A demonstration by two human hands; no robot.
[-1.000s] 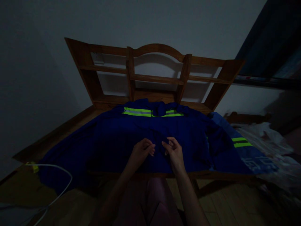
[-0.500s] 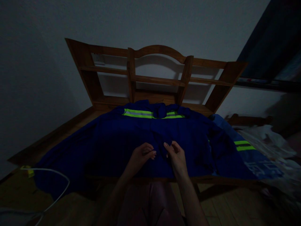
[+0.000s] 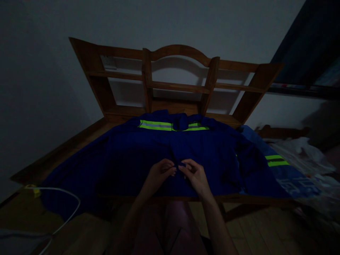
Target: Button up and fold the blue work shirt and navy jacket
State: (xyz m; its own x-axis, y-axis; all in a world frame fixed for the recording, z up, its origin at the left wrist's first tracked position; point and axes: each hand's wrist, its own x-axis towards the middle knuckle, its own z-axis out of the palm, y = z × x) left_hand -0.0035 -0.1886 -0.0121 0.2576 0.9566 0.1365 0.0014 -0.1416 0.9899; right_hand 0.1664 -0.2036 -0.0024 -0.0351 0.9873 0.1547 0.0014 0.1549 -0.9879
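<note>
A dark blue work jacket (image 3: 143, 152) with yellow-green and grey reflective bands lies spread over a wooden desk, its collar toward the back and its sleeves out to both sides. Along its front opening, my left hand (image 3: 162, 173) pinches one edge of the cloth between thumb and fingers. Close beside it, my right hand (image 3: 193, 174) also has thumb and fingertips closed on the jacket's front edge. The fingertips of both hands nearly meet. Dim light hides whether a button lies between them.
A wooden shelf unit (image 3: 180, 86) rises behind the jacket against the wall. At the right lie blue cloth with a reflective band (image 3: 277, 161) and pale plastic bags (image 3: 305, 152). A white cable (image 3: 75, 194) loops at the lower left. The desk edge (image 3: 244, 200) runs before my legs.
My right hand has moved left, toward my left hand, and now grips the jacket's front edge. My left hand has stayed almost in place. The view has shifted slightly.
</note>
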